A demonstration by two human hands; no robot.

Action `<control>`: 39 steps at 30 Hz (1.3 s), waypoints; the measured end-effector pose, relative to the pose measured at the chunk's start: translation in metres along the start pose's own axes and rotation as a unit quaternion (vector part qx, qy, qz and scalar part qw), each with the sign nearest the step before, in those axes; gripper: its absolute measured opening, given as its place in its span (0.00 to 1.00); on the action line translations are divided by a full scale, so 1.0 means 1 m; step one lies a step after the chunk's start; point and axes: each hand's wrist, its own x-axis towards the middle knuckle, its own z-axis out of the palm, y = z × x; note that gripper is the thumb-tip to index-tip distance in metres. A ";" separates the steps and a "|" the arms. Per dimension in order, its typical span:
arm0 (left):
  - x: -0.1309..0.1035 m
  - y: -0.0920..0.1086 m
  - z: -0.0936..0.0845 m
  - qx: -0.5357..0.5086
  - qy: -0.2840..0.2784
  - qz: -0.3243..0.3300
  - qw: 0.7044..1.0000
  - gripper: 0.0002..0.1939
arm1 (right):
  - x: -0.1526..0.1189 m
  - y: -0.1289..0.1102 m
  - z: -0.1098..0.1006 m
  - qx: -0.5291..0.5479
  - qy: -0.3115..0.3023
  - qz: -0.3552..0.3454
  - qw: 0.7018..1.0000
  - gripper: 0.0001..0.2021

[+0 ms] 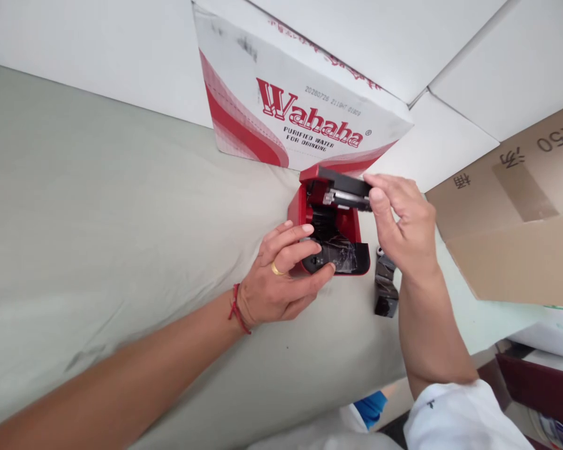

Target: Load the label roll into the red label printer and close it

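A small red box stands on the pale green cloth with its black-faced lid raised. A metallic bar and a dark roller-like part show on the lid's underside. Shiny black film lies inside the box and over its near black edge. My left hand is closed on the near left side of the box, fingers over the rim and thumb at the front. Between thumb and fingers, my right hand pinches the right end of the lid. Just right of the box lies a folded shiny black strip.
A white and red Wahaha water carton stands right behind the box, against white wall panels. At the right is a large brown cardboard box. Pale green cloth covers the surface. Something blue shows below the near edge.
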 end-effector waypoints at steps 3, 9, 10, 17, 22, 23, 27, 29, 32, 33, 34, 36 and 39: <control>-0.001 0.000 0.001 0.008 -0.014 -0.020 1.000 0.25 | -0.023 -0.012 -0.011 0.027 -0.027 -0.022 0.999 0.15; 0.002 0.000 0.000 -0.004 0.018 -0.003 1.000 0.26 | -0.050 -0.018 -0.007 0.027 -0.043 -0.052 0.997 0.11; 0.004 0.000 -0.001 -0.013 0.016 -0.014 1.000 0.29 | -0.051 -0.017 -0.005 0.022 -0.038 -0.051 0.998 0.11; 0.018 -0.001 -0.011 -0.050 -0.002 -0.106 0.993 0.28 | -0.057 -0.014 0.002 0.019 -0.025 -0.057 0.998 0.10; 0.019 -0.003 -0.009 -0.105 0.018 -0.132 0.986 0.24 | -0.059 -0.015 0.008 0.032 -0.008 -0.045 0.998 0.10; 0.018 -0.003 -0.008 -0.116 0.018 -0.135 0.984 0.24 | -0.060 -0.016 0.010 0.036 0.001 -0.041 0.999 0.10; 0.015 -0.008 -0.005 -0.133 0.050 -0.145 0.979 0.22 | -0.068 -0.019 0.015 0.062 0.037 -0.022 0.997 0.11; 0.013 -0.013 -0.004 -0.141 0.065 -0.173 0.973 0.26 | -0.074 -0.022 0.014 0.085 0.040 -0.020 0.995 0.13; 0.013 -0.020 -0.004 -0.227 0.029 -0.238 0.944 0.34 | -0.081 -0.028 0.010 0.101 0.032 -0.056 0.993 0.15; 0.013 -0.022 -0.005 -0.266 0.013 -0.262 0.928 0.36 | -0.083 -0.030 0.009 0.096 0.028 -0.075 0.992 0.15; 0.014 -0.023 -0.005 -0.302 0.002 -0.284 0.910 0.39 | -0.084 -0.032 0.008 0.089 0.022 -0.093 0.991 0.15; 0.016 -0.024 -0.006 -0.353 -0.004 -0.322 0.879 0.43 | -0.088 -0.036 0.009 0.072 0.012 -0.123 0.990 0.14; 0.018 -0.024 -0.005 -0.393 -0.003 -0.361 0.846 0.48 | -0.095 -0.042 0.014 0.065 0.016 -0.128 0.990 0.15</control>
